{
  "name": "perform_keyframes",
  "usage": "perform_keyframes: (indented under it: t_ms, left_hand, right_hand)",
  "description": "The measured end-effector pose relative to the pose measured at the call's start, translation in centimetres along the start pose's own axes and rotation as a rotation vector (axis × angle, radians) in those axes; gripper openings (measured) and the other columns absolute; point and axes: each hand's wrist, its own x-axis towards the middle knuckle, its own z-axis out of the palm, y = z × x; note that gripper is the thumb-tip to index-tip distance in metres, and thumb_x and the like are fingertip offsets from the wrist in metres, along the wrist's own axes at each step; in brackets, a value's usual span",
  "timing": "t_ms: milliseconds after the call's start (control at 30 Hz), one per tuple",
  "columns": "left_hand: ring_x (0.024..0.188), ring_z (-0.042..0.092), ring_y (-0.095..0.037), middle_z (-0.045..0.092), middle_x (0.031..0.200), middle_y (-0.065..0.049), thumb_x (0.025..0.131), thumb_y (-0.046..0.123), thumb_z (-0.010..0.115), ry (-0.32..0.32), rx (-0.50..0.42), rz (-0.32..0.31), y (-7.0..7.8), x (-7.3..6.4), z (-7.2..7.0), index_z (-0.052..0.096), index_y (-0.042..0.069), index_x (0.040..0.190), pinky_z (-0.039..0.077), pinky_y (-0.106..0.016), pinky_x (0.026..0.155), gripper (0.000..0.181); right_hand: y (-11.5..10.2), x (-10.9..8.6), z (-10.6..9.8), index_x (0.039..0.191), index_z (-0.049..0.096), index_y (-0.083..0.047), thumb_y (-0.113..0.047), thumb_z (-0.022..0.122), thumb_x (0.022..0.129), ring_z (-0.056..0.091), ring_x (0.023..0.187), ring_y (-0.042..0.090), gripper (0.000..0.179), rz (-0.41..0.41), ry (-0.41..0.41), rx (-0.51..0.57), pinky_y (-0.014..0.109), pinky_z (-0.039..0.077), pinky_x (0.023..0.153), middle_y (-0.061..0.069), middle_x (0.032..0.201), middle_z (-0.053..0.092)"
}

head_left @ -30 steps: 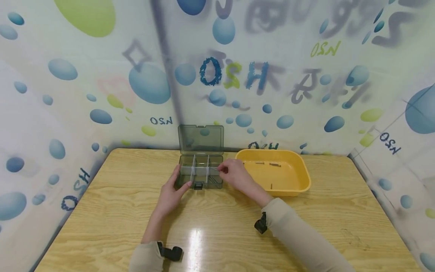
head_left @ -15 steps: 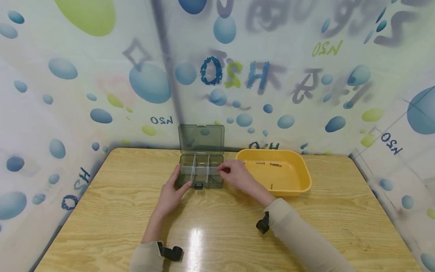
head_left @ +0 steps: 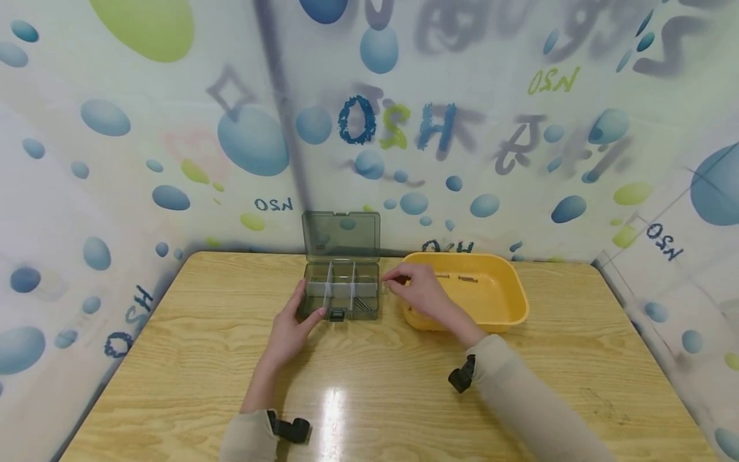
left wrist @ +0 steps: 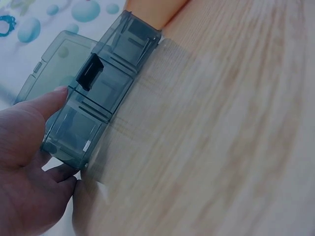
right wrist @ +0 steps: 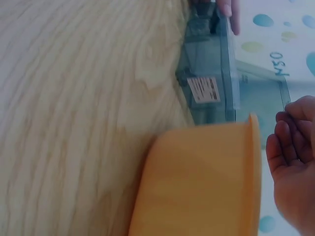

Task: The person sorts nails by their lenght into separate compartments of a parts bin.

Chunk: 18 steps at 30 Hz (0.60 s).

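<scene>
A grey translucent compartment box [head_left: 341, 308] stands on the table with its lid [head_left: 341, 236] raised. Several screws [head_left: 364, 304] lie in its front right compartment. My left hand [head_left: 290, 330] grips the box's left end; in the left wrist view the thumb presses near the black latch [left wrist: 90, 72]. Between box and yellow tray [head_left: 522, 301], my right hand [head_left: 424, 290] hovers over the tray's left rim. Its fingers are loosely bent, and nothing shows between thumb and forefinger in the right wrist view. More screws [head_left: 467, 278] lie in the tray, partly hidden by that hand.
The wooden table [head_left: 369, 398] reaches back to a patterned wall sheet [head_left: 323, 179]. The box's lid stands close before that sheet. In the right wrist view, a white label [right wrist: 204, 89] shows on the box's right end, close to the tray's corner.
My right hand has moved right, from over the box's right compartments to the tray's left rim. My left hand and the box have stayed in place.
</scene>
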Motion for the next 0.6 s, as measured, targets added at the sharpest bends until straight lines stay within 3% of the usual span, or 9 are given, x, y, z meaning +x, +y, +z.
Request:
perform_keyframes:
  t_ms: [367,600]
  left_hand:
    - [0.153,0.02,-0.035,0.018,0.168,-0.014,0.101,0.028,0.069,0.011,0.01,0.019,0.0,0.4,0.1,0.02,0.01,0.165,0.017,-0.049,0.125,0.083]
    - [0.153,0.019,-0.035,0.018,0.169,-0.014,0.101,0.028,0.069,0.008,0.009,0.004,0.0,0.2,0.1,0.02,0.01,0.165,0.016,-0.049,0.125,0.083]
  right_hand:
    - [2.5,-0.5,-2.8,0.107,0.078,0.001,-0.004,0.07,0.096,0.066,0.089,0.025,0.015,0.027,0.101,-0.019,0.036,0.056,0.077,0.011,0.101,0.075]
    - [4.2,-1.1,-4.1,0.109,0.076,0.004,-0.004,0.069,0.097,0.067,0.092,0.028,0.017,0.128,0.129,0.006,0.037,0.056,0.078,0.013,0.104,0.074]
